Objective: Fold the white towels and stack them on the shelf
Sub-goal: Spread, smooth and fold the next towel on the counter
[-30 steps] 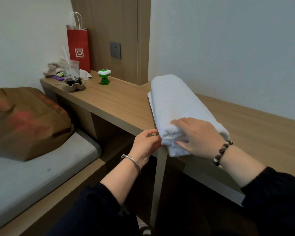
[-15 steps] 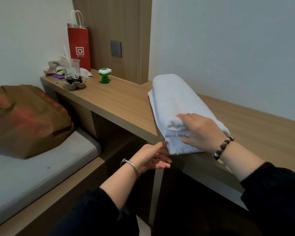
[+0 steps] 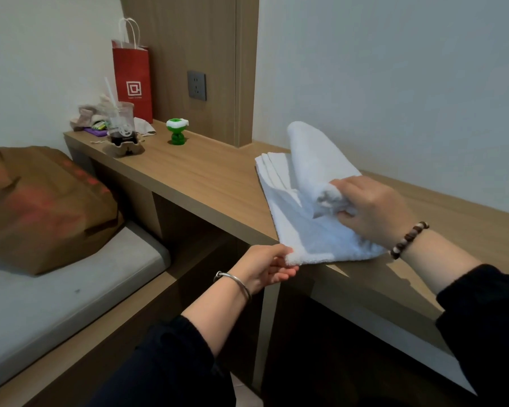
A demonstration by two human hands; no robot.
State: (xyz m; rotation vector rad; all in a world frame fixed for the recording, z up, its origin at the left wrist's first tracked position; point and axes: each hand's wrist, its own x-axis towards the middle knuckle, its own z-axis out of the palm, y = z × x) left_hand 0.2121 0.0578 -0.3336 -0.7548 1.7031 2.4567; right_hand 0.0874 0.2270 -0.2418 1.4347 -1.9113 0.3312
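A white towel lies on the wooden shelf, its near edge at the shelf's front edge. My right hand grips the upper folded layers of the towel and holds them lifted off the flat lower layer. My left hand pinches the towel's near left corner at the shelf edge. Several layered edges show at the towel's far left side.
At the shelf's far left stand a red paper bag, a plastic cup with a straw in a cardboard holder, some cloth items, and a small green figure. A wall socket sits behind. A brown bag rests on the grey mattress.
My right hand has lifted the towel's upper layers up and to the right, opening the fold. My left hand rose from below the shelf edge and took hold of the near left corner.
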